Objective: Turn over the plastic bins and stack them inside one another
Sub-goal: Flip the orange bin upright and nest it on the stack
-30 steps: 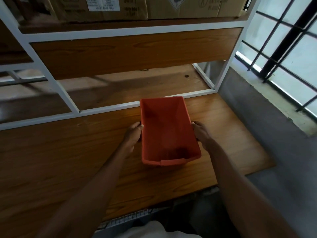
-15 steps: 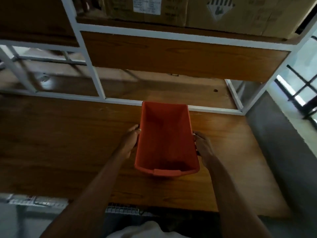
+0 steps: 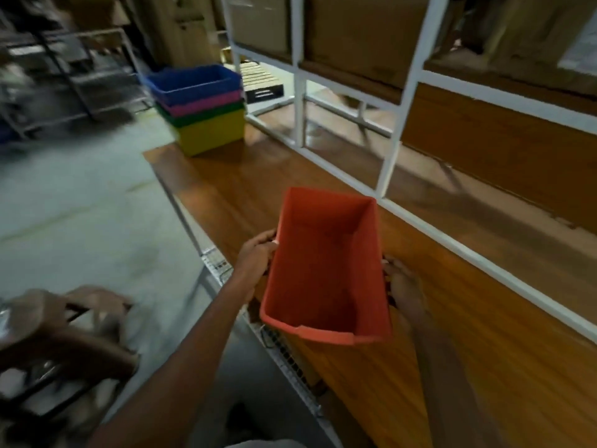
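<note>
The orange bin (image 3: 326, 270) is held open side up above the wooden table (image 3: 452, 367). The left hand (image 3: 256, 257) grips its 9 o'clock wall; the right hand (image 3: 403, 286) clasps the 3 o'clock wall. Both forearms extend forward. A stack of 4 bins (image 3: 203, 105) sits at 11 o'clock.

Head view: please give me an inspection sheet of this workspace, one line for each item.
Surface: wooden bench, bare wood around the held bin.
Job's things: orange bin held opening up; stack at the bench's far end, blue in pink in green in yellow.
Clutter: black box behind the stack.
Grippers: left hand and right hand grip the orange bin's long sides.
Cables: nothing seen.
Surroundings: white rack with cartons, grey floor, brown chair.
</note>
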A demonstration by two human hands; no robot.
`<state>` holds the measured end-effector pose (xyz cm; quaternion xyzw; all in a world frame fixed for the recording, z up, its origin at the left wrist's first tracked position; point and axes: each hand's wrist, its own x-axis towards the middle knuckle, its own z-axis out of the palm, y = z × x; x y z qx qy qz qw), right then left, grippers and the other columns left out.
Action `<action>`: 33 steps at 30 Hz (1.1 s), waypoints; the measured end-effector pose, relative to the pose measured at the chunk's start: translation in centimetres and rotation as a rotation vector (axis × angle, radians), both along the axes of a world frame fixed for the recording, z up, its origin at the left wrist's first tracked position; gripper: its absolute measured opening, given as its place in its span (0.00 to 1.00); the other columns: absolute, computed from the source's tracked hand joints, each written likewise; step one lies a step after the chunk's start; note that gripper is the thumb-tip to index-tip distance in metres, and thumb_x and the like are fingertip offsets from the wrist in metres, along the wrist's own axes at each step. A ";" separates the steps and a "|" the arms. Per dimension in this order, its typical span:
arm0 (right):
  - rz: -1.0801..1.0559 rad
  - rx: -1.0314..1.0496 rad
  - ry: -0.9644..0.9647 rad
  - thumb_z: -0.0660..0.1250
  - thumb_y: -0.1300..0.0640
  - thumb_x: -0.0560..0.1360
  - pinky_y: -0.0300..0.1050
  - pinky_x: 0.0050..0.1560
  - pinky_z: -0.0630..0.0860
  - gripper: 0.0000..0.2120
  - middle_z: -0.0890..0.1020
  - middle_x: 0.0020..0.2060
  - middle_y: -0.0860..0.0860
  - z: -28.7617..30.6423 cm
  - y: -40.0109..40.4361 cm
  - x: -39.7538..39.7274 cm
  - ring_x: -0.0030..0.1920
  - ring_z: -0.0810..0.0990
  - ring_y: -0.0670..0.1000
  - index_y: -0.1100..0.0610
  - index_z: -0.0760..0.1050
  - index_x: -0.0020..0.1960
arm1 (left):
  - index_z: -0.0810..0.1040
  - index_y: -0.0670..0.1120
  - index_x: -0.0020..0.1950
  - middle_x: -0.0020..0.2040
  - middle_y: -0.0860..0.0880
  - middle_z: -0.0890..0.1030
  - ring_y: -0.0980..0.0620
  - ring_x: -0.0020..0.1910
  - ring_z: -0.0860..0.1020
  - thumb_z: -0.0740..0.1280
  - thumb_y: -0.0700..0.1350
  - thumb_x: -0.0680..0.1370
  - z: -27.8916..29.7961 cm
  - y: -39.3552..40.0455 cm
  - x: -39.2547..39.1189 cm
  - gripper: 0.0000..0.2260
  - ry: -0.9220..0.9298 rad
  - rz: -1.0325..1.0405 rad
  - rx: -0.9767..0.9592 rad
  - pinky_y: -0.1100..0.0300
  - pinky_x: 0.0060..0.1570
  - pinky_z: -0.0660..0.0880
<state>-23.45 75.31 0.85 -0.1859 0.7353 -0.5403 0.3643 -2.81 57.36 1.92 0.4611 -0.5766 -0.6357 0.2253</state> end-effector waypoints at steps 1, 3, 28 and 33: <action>0.023 0.002 0.001 0.58 0.50 0.88 0.51 0.43 0.77 0.13 0.84 0.43 0.54 0.1 -1.2 0.3 0.42 0.82 0.54 0.51 0.81 0.58 | 0.82 0.55 0.61 0.31 0.52 0.82 0.58 0.26 0.76 0.62 0.37 0.81 0.2 -0.6 1.1 0.17 0.012 0.032 -0.003 0.63 0.27 0.73; 0.078 0.006 0.006 0.58 0.50 0.88 0.51 0.44 0.78 0.13 0.85 0.44 0.54 0.2 -3.5 1.2 0.43 0.82 0.54 0.51 0.81 0.60 | 0.81 0.56 0.60 0.30 0.54 0.82 0.59 0.25 0.76 0.61 0.36 0.81 0.4 -1.8 3.1 0.17 0.022 0.093 -0.009 0.64 0.27 0.73; 0.035 -0.157 0.061 0.63 0.52 0.86 0.41 0.31 0.73 0.08 0.83 0.38 0.49 9.1 -38.8 12.3 0.32 0.79 0.47 0.51 0.81 0.57 | 0.83 0.51 0.65 0.48 0.47 0.88 0.55 0.39 0.84 0.61 0.41 0.81 9.3 -36.3 14.9 0.17 0.128 0.177 -0.182 0.60 0.39 0.80; -0.054 -0.182 0.061 0.66 0.52 0.84 0.44 0.36 0.77 0.11 0.84 0.42 0.51 10.1 -45.9 10.5 0.37 0.83 0.49 0.57 0.82 0.61 | 0.82 0.48 0.67 0.46 0.48 0.87 0.53 0.39 0.84 0.63 0.42 0.81 10.0 -44.9 12.4 0.16 0.146 0.117 -0.167 0.62 0.35 0.78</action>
